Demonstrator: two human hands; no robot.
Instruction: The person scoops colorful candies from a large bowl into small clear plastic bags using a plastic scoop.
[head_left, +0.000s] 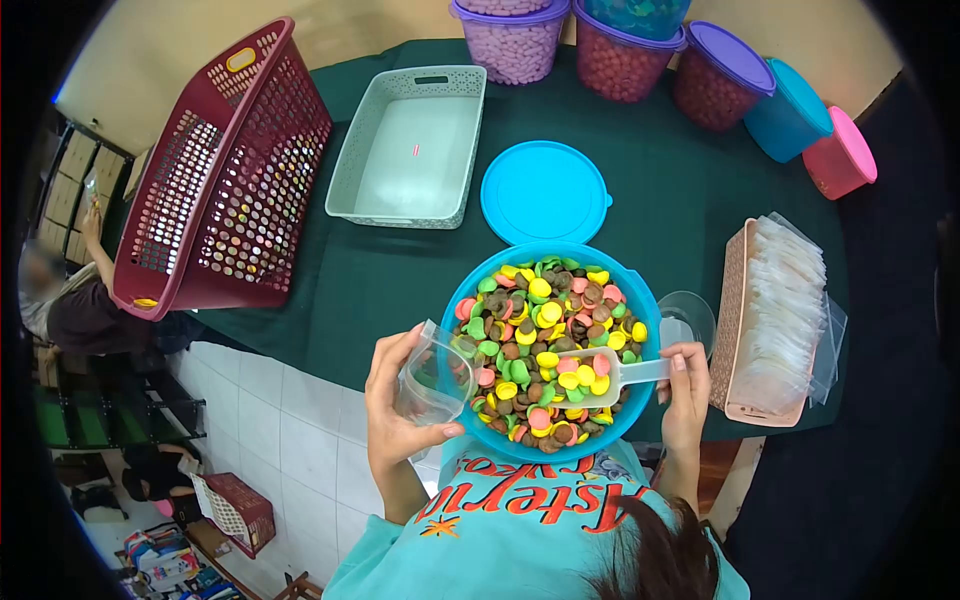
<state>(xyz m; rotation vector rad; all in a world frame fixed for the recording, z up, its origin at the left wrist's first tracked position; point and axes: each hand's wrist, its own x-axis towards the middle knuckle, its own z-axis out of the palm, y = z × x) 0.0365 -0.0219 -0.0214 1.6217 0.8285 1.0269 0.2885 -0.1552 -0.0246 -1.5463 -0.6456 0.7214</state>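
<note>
My left hand [392, 405] is closed on a clear plastic bag [437, 378], whose mouth stands open at the left rim of a blue tub [648, 300]. Small rounded sweets [520, 370] in yellow, green, pink and brown fill the tub. The handle of a whitish scoop [640, 372] is gripped in my right hand [685, 385] at the tub's right rim. Several sweets lie in the scoop's bowl, which rests at the surface of the heap. What the bag holds, if anything, I cannot make out.
A blue lid [545, 192] lies behind the tub, beside a grey-green tray [405, 150]. At right, a pink basket [735, 320] holds stacked clear bags [785, 310]. Lidded tubs [620, 60] line the back. A maroon basket [250, 190] stands left; a person [85, 310] is beyond it.
</note>
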